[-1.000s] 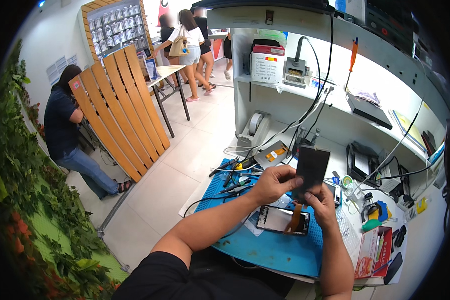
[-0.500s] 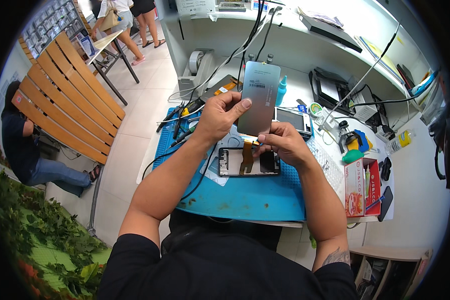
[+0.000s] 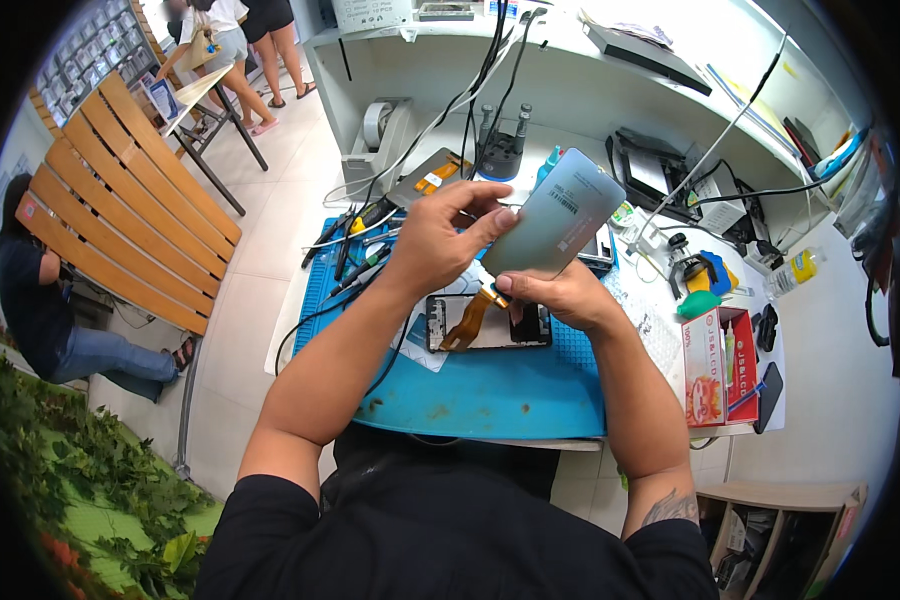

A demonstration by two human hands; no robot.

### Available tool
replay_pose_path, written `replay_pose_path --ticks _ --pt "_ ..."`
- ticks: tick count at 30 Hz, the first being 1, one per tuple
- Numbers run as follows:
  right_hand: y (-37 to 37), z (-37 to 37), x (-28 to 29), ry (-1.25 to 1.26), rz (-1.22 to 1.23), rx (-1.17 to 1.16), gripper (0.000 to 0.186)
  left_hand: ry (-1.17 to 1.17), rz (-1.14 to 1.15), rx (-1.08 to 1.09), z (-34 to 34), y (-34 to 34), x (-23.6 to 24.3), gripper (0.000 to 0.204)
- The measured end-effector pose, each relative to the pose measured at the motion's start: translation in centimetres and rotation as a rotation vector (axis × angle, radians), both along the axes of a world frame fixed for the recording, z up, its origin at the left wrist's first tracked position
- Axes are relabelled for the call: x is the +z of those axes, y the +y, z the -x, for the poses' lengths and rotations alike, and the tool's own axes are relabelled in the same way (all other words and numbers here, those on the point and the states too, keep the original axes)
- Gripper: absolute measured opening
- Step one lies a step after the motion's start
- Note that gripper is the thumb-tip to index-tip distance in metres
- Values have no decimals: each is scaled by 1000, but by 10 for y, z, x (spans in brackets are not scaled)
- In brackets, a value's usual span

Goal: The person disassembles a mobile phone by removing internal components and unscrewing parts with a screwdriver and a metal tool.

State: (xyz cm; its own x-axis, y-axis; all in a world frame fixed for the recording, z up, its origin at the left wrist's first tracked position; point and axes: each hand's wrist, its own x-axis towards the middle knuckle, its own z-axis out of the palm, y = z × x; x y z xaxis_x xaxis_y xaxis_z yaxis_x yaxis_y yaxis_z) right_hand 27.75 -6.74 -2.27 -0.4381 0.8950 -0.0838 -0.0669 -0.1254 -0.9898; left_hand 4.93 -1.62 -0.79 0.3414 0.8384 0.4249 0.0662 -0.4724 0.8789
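A phone screen panel (image 3: pixel 560 220), silver-grey on its visible back, hangs tilted to the right over the mat. My right hand (image 3: pixel 570 297) grips its lower end, thumb near the root of a brown flex cable (image 3: pixel 463 328) that dangles down. Beside the panel's left edge is my left hand (image 3: pixel 445 240), fingers bent and apart, its thumb tip at the edge. Below lies an open phone frame (image 3: pixel 520 333) on the blue work mat (image 3: pixel 470 395), partly covered by the cable. A white card (image 3: pixel 416 350) sticks out beside the frame.
Screwdrivers and tweezers (image 3: pixel 355 275) lie at the mat's left. Another panel (image 3: pixel 422 180) and a round black tool holder (image 3: pixel 500 155) stand behind. At right are a red-and-white box (image 3: pixel 705 375), a green bulb (image 3: pixel 698 304) and a bottle (image 3: pixel 795 280). Cables (image 3: pixel 470 90) hang in front of the shelf.
The panel has tipped to the right and its cable has swung left. My left hand has loosened from the panel's left side; my right hand still holds the lower end.
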Motion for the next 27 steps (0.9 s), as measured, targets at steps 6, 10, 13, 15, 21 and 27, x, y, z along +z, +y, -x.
replay_pose_path --ticks 6,10,13,15,21,27 --pt "18 -15 -11 -84 -167 -79 40 106 -235 -100 19 -3 5 55" --pt "17 -13 -8 -41 -226 -152 41 177 -329 -161 11 -12 5 65" --pt "15 -9 -6 1 -254 -183 42 179 -380 -138 8 -12 0 64" --pt "16 -11 -8 1 -262 -166 42 191 -399 -131 7 -11 0 64" --pt "16 -10 -6 9 -245 -144 39 217 -456 -102 7 -10 -4 63" --pt "16 -14 -7 -38 -209 -132 40 216 -470 -74 5 -11 -5 62"
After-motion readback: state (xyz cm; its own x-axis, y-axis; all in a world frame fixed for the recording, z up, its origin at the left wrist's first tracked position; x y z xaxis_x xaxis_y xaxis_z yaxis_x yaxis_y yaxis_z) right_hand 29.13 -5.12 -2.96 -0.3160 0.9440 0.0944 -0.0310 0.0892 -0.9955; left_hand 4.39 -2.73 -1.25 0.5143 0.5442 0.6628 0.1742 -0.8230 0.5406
